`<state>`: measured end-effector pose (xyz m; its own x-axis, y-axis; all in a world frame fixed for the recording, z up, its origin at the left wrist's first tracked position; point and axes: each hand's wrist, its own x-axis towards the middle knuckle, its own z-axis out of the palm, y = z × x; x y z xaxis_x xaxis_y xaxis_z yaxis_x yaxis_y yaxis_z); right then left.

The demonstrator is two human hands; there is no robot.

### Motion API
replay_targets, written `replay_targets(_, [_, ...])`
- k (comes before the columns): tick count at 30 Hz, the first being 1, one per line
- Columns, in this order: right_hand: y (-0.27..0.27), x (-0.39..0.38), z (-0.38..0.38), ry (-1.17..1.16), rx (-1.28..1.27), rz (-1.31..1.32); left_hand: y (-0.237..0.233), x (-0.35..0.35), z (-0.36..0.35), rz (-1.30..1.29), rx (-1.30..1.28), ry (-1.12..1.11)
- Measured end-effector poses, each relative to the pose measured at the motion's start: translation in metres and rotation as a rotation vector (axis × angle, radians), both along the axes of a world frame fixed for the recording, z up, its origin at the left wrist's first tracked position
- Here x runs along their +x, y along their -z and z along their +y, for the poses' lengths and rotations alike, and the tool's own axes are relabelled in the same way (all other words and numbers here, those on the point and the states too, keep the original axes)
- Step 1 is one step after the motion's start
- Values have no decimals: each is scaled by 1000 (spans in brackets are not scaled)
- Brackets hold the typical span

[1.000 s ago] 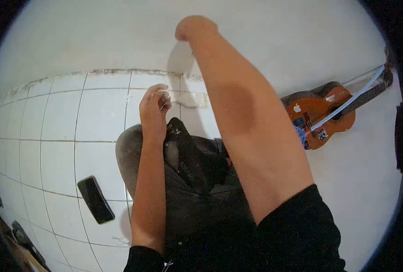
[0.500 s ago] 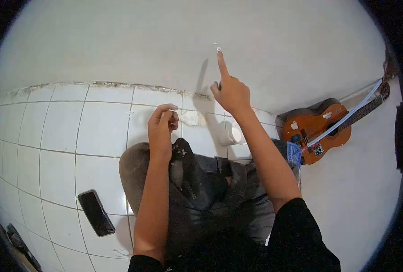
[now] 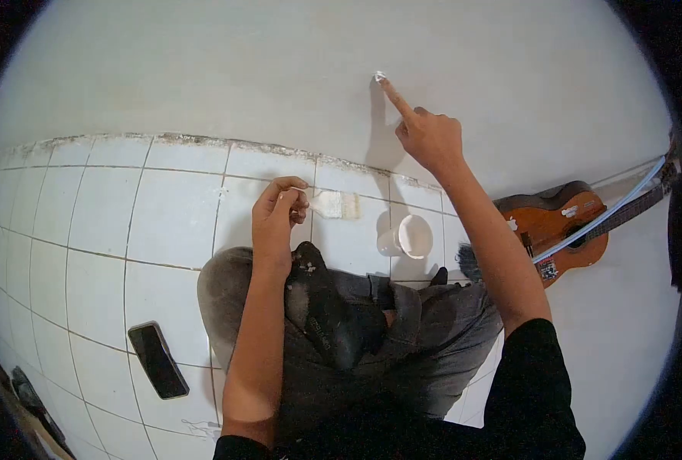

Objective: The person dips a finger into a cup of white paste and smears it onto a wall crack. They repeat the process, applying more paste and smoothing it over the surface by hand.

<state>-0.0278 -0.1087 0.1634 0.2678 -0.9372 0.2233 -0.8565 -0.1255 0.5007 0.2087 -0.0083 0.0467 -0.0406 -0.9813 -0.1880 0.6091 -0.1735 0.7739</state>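
My left hand (image 3: 279,208) pinches a paintbrush (image 3: 337,205) whose head is coated white, held low over the floor tiles with its bristles pointing right. Up at the grey wall (image 3: 264,69), my right hand (image 3: 437,138) reaches out with the index finger straight and the other fingers curled. A dab of white paste (image 3: 379,76) covers that fingertip, which appears to touch the wall. Below my right forearm, a white cup (image 3: 393,243) stands on the tiles with pale stuff inside. Nothing is gripped in the right hand.
Against the wall on the right leans a guitar (image 3: 536,224) with stickers, a pale blue strip crossing it. A phone (image 3: 158,360) lies on the tiles (image 3: 168,291) to my left. My bent legs (image 3: 233,307) fill the space in front of me.
My right hand has moved right, its fingertip now on the white spot on the wall. The cup shows more fully from behind my forearm. The left hand keeps the paintbrush nearly still.
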Motion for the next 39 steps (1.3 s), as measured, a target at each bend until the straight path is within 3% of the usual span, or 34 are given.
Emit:
replay_targets(14, [-1, 0, -4, -31, 13, -5, -5, -3, 1, -10, 32, 4])
replay_targets(19, [9, -16, -9, -31, -1, 126, 0, -1, 0, -24, 23, 14])
replay_targets(25, [8, -17, -7, -77, -49, -19, 0, -3, 0, -50, 23, 26])
replay_targets(39, [18, -20, -14, -56, 9, 69, -3, -3, 0, -41, 38, 18])
